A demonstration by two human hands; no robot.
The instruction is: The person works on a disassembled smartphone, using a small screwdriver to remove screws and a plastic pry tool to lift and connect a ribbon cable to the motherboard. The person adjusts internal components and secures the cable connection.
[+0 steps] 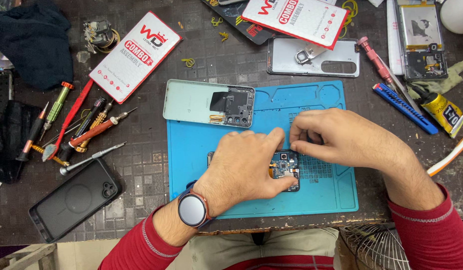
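Both hands [286, 155] on opened phone [285, 169]

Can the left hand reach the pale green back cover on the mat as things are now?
Probably yes: the pale green back cover lies uncovered just beyond the left hand, with only bare blue mat between them.

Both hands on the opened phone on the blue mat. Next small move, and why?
Probably lift the right hand a little while the left hand pins the opened phone to the blue mat. The right fingertips pinch at the phone's top edge by its exposed circuit board; what they grip is hidden.
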